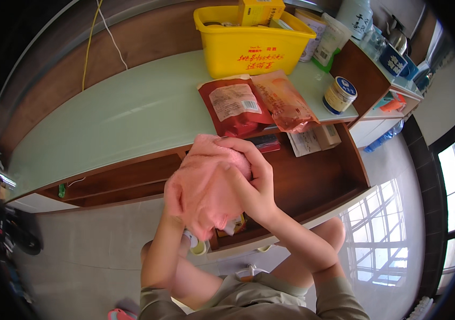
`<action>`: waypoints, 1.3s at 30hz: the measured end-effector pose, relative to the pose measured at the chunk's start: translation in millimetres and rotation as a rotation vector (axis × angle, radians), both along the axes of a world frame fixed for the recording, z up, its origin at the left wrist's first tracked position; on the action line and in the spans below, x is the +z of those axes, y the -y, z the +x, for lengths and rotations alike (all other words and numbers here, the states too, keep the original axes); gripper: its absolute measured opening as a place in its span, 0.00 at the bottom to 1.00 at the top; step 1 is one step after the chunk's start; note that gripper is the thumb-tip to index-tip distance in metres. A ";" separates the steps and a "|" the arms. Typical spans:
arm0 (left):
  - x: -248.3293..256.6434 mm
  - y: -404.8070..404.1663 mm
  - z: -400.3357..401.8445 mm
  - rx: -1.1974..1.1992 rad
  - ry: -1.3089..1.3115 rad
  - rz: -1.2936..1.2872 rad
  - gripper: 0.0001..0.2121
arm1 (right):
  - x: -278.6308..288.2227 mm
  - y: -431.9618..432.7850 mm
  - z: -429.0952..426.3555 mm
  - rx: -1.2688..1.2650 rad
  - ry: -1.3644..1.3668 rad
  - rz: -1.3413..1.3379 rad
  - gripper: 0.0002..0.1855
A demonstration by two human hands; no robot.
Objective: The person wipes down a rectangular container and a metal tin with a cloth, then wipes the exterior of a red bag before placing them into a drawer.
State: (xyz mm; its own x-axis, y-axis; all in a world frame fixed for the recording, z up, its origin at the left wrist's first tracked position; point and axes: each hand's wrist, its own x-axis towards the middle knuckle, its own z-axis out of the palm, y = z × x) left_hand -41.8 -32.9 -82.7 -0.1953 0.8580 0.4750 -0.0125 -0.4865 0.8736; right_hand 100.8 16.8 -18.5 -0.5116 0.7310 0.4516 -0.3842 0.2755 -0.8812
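Observation:
A pink towel [207,180], soft and bunched, is held up in front of me over the open drawer. My right hand [257,182] grips its right side, with the thumb pressed on the front and the fingers curled over the top. My left hand is covered by the towel; only the wrist [174,220] shows below its left edge, so its fingers are hidden. Whether something is wrapped inside the towel cannot be seen. Beneath it, the brown wooden drawer [303,188] is pulled out towards my knees.
On the glass-topped desk [131,108] stand a yellow plastic bin [255,48] and a lidded jar [339,96]. A red pouch [237,106] and an orange pouch [285,102] lie at its front edge. A small cardboard box [327,138] and papers [303,143] are in the drawer.

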 end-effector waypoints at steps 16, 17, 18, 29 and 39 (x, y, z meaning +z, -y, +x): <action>14.3 -2.5 3.0 -0.011 0.502 -0.216 0.22 | -35.1 -23.9 -45.7 -0.341 0.492 0.383 0.17; 2.5 -1.2 -10.3 0.072 0.108 -0.153 0.21 | -36.0 -24.2 -46.3 -0.338 0.489 0.382 0.17; -0.3 -3.0 -17.3 0.104 -0.091 -0.124 0.21 | -36.8 -25.1 -45.3 -0.353 0.486 0.396 0.17; 4.8 -9.3 -6.4 0.029 0.018 -0.271 0.20 | -40.9 -45.4 -1.8 -0.429 0.580 0.360 0.14; 0.9 -16.3 -0.8 0.001 0.043 -0.324 0.20 | -44.7 -56.6 6.5 -0.482 0.539 0.362 0.10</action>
State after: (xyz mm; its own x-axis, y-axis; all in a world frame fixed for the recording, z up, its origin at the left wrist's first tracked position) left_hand -42.6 -16.6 -81.8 -0.2102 0.9631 0.1683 -0.0529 -0.1831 0.9817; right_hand 107.3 73.3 -63.2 -0.3924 0.7821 0.4841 0.3015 0.6066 -0.7357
